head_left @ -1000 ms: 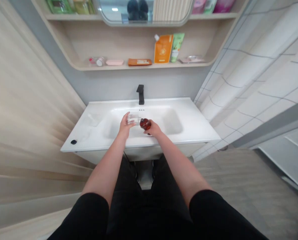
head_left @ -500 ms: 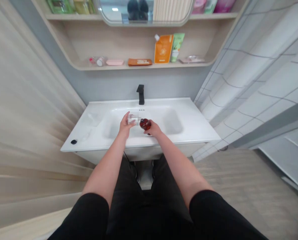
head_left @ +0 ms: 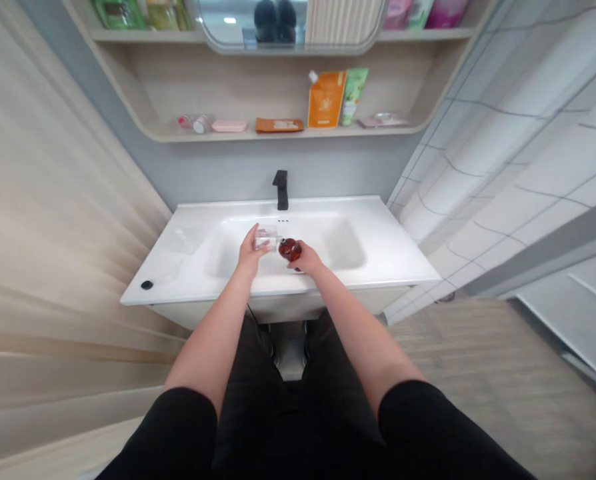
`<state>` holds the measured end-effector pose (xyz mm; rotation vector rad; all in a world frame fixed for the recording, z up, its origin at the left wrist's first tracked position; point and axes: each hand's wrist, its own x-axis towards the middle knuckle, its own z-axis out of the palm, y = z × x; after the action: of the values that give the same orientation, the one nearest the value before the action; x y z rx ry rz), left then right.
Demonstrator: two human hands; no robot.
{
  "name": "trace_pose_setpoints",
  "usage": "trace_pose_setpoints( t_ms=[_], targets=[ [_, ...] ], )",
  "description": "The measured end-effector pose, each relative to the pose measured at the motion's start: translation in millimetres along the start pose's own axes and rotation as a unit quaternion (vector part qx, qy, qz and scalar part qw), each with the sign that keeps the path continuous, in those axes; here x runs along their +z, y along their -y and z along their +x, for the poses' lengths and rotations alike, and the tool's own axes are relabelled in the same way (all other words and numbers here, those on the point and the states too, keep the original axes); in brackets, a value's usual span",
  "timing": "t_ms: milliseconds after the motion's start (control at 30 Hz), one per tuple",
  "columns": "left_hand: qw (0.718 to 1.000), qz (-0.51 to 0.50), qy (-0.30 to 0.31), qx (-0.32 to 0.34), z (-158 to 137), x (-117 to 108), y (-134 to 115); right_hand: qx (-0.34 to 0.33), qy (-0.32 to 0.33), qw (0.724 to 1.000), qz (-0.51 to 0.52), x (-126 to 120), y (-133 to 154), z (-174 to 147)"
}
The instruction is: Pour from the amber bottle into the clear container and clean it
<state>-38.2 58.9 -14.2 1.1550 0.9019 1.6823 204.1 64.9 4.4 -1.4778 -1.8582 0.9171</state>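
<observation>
Over the white sink (head_left: 345, 243), my left hand (head_left: 249, 252) is closed around a clear container (head_left: 267, 239) that lies tilted on its side, its narrow end toward the right. My right hand (head_left: 307, 258) grips a dark red-brown bottle (head_left: 289, 249), tipped so its mouth points left at the clear container. The two mouths are very close; whether they touch I cannot tell. Any liquid passing between them is too small to make out. A black cap (head_left: 147, 285) lies on the counter at the left front corner.
A black faucet (head_left: 281, 190) stands behind the basin. Something clear and flat (head_left: 187, 240) lies on the left counter. On the shelf above are an orange pouch (head_left: 327, 100), a green tube (head_left: 353, 97), a brown packet (head_left: 279, 125) and a pink bar-shaped item (head_left: 229, 125). A beige curtain (head_left: 53, 200) hangs at left.
Both hands keep their grips and hold nearly the same place over the basin. Only a very slight shift of the whole view shows.
</observation>
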Motion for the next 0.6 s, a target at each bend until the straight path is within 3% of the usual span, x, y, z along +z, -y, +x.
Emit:
trace_pose_setpoints(
  t_ms=[600],
  targets=[
    [1.000,0.009,-0.012,0.000,-5.4,6.0,-1.8,0.010,0.004,1.000,0.001,-2.2,5.7,-1.2]
  ],
)
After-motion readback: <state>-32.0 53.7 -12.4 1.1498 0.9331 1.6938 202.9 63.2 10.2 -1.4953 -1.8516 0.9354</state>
